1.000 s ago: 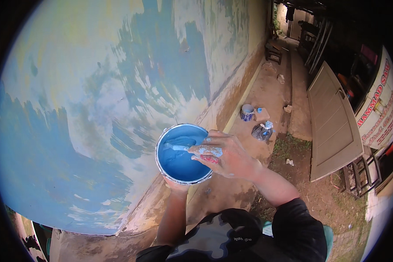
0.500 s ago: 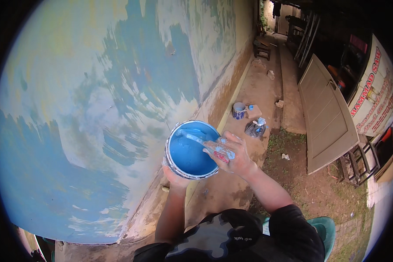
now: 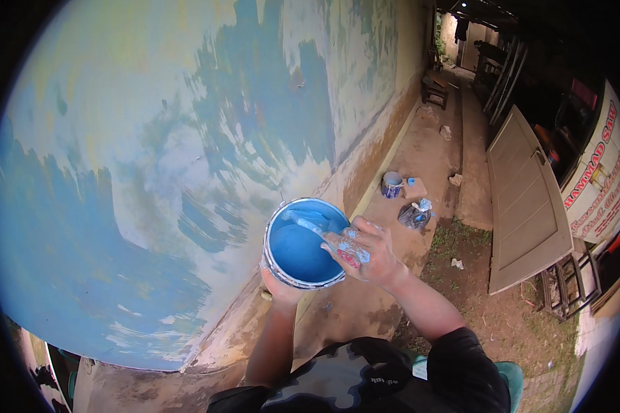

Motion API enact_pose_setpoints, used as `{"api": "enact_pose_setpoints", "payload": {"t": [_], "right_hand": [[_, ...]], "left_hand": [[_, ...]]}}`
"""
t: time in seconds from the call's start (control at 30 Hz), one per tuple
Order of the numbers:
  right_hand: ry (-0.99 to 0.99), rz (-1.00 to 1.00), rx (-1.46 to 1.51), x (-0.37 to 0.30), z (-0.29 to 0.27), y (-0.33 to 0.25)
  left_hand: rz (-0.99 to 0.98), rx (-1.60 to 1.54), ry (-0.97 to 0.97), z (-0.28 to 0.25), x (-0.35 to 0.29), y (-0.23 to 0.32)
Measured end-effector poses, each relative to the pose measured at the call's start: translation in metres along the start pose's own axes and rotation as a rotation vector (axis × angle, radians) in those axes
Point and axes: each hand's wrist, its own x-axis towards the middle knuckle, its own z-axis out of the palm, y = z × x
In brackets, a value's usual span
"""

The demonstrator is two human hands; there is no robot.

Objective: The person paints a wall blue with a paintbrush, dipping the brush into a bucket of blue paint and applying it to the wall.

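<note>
A round paint bucket (image 3: 269, 260) with a paint-smeared rim is in front of me, with blue paint (image 3: 303, 258) inside. My left hand (image 3: 280, 287) holds it from the near side and below; most of those fingers are hidden behind the bucket. Over the right side of the rim, my paint-spattered right hand (image 3: 362, 253) is closed around the handle of a paintbrush (image 3: 308, 226). The brush slants into the bucket toward its far left inner side, its bristle end covered in blue. To the left rises a wall (image 3: 255, 89) with patchy strokes of blue over a pale coat.
Beyond the bucket, a smaller paint can (image 3: 392, 184) and a dark plastic bag (image 3: 415, 216) sit on the paved strip along the wall. A cream door panel (image 3: 530, 206) leans at the right. Farther off is a small wooden stool (image 3: 434, 93). A green chair (image 3: 511, 382) shows behind my right arm.
The view has shifted, so the wall and ground items appear farther right and slightly lower. Both hands keep their hold on the bucket and brush, and the brush remains inside the bucket.
</note>
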Motion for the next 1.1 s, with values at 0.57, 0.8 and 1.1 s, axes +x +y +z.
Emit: {"api": "enact_pose_setpoints", "payload": {"t": [0.57,0.8,1.1], "right_hand": [[-0.291,-0.174,0.465,0.061,0.053,-0.024],[-0.363,-0.142,0.706,0.129,0.023,-0.033],[-0.342,-0.118,0.633,0.213,0.031,-0.052]], "left_hand": [[-0.036,-0.558,0.281,-0.066,-0.043,0.069],[-0.018,-0.667,0.27,-0.051,-0.017,0.129],[0.004,-0.626,0.295,-0.041,-0.001,0.187]]}}
